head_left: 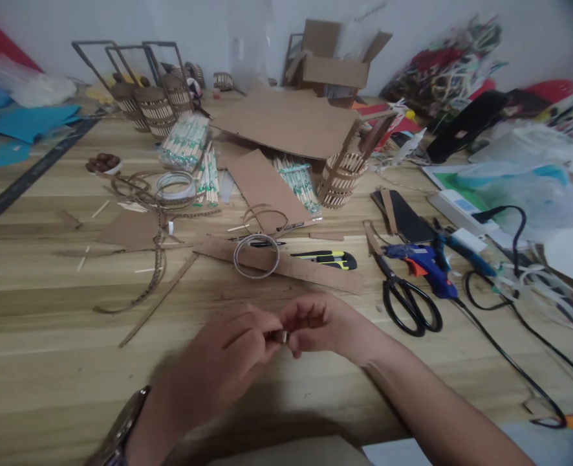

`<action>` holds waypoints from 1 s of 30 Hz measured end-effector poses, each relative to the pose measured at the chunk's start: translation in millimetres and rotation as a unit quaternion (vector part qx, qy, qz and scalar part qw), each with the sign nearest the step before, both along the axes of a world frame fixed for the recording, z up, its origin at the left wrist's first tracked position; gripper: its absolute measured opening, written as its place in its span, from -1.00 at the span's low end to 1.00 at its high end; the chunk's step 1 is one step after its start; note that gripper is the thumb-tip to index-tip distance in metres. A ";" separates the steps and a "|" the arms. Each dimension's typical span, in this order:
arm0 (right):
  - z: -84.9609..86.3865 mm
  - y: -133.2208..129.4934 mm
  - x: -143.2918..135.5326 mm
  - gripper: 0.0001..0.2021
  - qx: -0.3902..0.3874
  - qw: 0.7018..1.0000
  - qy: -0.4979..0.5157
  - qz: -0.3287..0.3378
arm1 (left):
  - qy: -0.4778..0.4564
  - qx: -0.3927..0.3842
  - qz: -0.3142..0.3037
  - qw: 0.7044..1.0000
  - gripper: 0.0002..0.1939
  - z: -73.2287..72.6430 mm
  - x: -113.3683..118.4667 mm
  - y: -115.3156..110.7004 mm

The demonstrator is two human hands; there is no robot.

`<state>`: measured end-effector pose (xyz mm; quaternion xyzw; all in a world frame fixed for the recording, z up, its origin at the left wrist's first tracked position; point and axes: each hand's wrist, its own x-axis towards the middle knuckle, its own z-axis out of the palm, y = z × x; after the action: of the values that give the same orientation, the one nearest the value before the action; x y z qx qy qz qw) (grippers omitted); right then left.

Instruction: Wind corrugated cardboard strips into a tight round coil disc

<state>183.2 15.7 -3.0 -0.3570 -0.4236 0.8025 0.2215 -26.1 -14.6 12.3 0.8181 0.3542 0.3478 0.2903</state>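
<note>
Near the front of the wooden table, my left hand (235,346) and my right hand (323,327) meet with fingertips pinched. Between them is a small dark brown piece (281,336) with a paler edge, perhaps a coiled strip; fingers cover most of it. Just beyond my hands, a roll of tape (256,256) lies on a long cardboard strip (315,275). A yellow and black utility knife (332,259) rests beside the roll. To the right of my right hand are black-handled scissors (407,301) and a blue glue gun (429,268).
Braided cord (156,259) and a thin brown strip (158,301) lie at left. Farther back stand a stick lantern (342,178), several similar ones (155,110), packs of wooden sticks (184,142), cardboard sheets (286,120) and an open box (335,70). Black cables (504,362) trail at right.
</note>
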 end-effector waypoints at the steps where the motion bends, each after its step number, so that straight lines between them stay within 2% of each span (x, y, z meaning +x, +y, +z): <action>1: -1.5 -0.5 -1.3 -0.83 -0.009 1.000 0.008 0.001 | 0.008 0.008 -0.004 1.000 -0.77 -0.7 -0.2 -0.9; 9: -1.4 -5.3 -7.2 -0.79 -0.059 0.998 0.030 -0.005 | 0.012 -0.019 -0.049 0.999 -0.72 -2.3 -1.4 0.7; 14: 0.1 -5.8 -6.2 -0.79 -0.054 0.996 0.067 0.011 | -0.033 -0.086 -0.032 0.995 -0.74 -0.4 1.8 4.6; 17: -2.1 -4.5 -5.7 -0.76 -0.049 0.994 0.086 -0.041 | -0.070 -0.100 0.030 0.992 -0.82 -2.6 5.3 4.7; 20: -4.3 -2.8 -5.0 -0.67 -0.035 0.990 0.097 -0.099 | -0.070 -0.107 0.168 0.977 -0.90 -4.1 5.4 7.0; 22: -5.8 -1.8 -4.8 -0.65 -0.016 0.988 0.082 -0.127 | -0.031 -0.111 0.240 0.964 -0.92 -3.8 1.0 9.8; 23: -6.5 -1.3 -4.8 -0.64 -0.005 0.988 0.071 -0.137 | 0.002 -0.106 0.255 0.961 -0.92 -3.1 -2.9 11.2; 25: -6.4 -0.4 -4.8 -0.63 0.014 0.988 0.054 -0.147 | 0.103 -0.079 0.251 0.959 -0.89 -0.4 -14.1 13.3; 26: -5.0 -0.1 -4.5 -0.62 0.025 0.988 0.050 -0.146 | 0.172 -0.063 0.257 0.949 -0.84 1.5 -21.1 14.0; 28: 1.4 -1.2 -1.8 -0.61 0.074 0.986 0.053 -0.140 | 0.310 -0.031 0.285 0.907 -0.74 5.8 -36.2 15.2; 30: 10.2 -5.6 4.9 -0.61 0.182 0.973 0.066 -0.123 | 0.425 -0.031 0.326 0.844 -0.69 8.8 -50.5 17.0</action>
<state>188.1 10.1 7.2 -0.3059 -0.4998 0.7007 0.4070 -76.5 2.4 21.1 0.7136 0.6999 0.0299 0.0065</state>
